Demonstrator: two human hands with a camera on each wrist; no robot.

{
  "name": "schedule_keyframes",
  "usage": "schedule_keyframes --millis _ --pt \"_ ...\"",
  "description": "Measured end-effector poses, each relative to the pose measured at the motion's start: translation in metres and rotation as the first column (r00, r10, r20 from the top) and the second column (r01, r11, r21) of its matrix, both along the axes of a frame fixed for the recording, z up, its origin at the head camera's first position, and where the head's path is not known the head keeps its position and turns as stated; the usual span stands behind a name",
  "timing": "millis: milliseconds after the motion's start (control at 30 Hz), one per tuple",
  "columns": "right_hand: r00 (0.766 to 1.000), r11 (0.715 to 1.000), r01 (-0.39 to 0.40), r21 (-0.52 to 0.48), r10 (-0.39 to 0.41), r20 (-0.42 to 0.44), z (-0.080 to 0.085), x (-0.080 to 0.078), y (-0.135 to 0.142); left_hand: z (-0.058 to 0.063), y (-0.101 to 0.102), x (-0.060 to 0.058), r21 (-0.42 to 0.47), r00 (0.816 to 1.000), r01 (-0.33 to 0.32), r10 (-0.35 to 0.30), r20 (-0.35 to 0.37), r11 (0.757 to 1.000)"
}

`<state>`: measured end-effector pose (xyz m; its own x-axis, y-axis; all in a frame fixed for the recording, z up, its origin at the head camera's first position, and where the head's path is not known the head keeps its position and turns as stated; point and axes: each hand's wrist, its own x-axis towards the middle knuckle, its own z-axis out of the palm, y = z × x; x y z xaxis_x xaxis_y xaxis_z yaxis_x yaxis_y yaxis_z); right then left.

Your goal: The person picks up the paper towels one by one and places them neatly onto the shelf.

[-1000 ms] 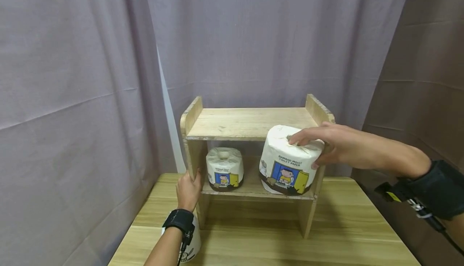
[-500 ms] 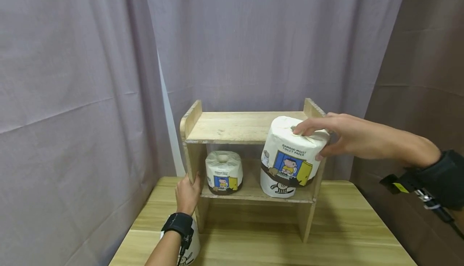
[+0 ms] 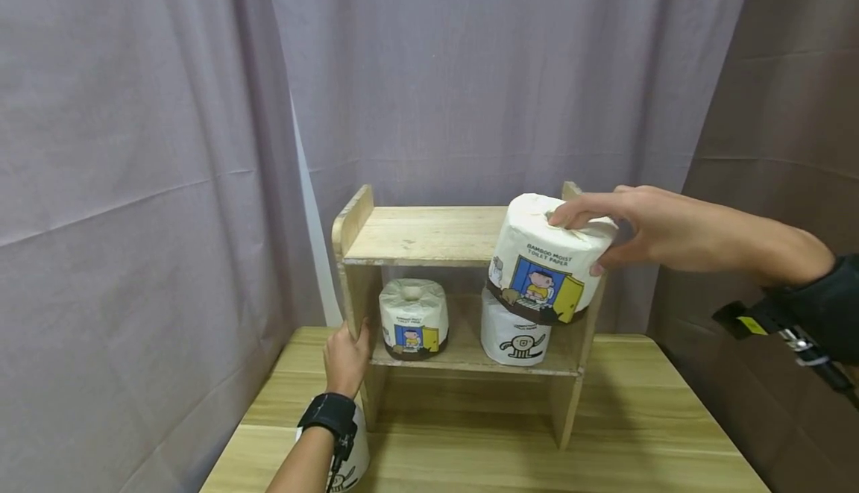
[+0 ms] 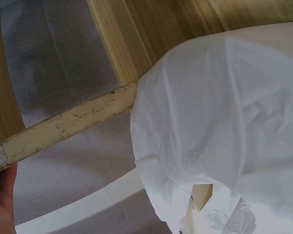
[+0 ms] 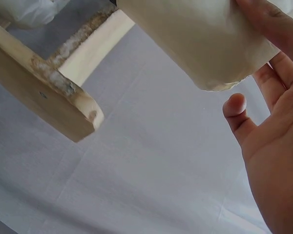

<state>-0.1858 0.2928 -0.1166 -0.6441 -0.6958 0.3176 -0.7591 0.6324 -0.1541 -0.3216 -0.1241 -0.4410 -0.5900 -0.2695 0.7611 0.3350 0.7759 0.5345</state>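
My right hand [image 3: 647, 228] pinches a wrapped toilet roll [image 3: 530, 236] by its top right, fingers at the core hole. The roll tilts in front of the wooden shelf unit's [image 3: 429, 233] top right corner. Its lower part overlaps a toilet roll with a striped figure [image 3: 513, 340] on the middle shelf. My left hand [image 3: 345, 362] grips the unit's left side panel [image 3: 362, 291]. In the left wrist view, the left hand's edge [image 4: 4, 204] shows by the panel. The right wrist view shows the held roll [image 5: 200, 39] against the right fingers.
Another toilet roll [image 3: 413, 321] with a blue and yellow picture stands at the left of the middle shelf. Beside my left wrist a further roll [image 3: 357, 456] stands on the wooden table [image 3: 470, 463], partly hidden. Grey curtains [image 3: 470, 90] hang behind and at both sides.
My right hand has raised the held toilet roll up and slightly right from in front of the middle shelf, uncovering the striped-figure roll behind it. The left hand stays on the side panel.
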Motion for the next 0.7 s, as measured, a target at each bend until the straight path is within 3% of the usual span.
schedule_keyframes --millis 700 --pt "0.998 0.998 0.06 0.028 -0.059 -0.022 0.02 -0.011 -0.003 0.001 -0.005 -0.001 -0.007 1.0 -0.006 0.005 -0.009 1.0"
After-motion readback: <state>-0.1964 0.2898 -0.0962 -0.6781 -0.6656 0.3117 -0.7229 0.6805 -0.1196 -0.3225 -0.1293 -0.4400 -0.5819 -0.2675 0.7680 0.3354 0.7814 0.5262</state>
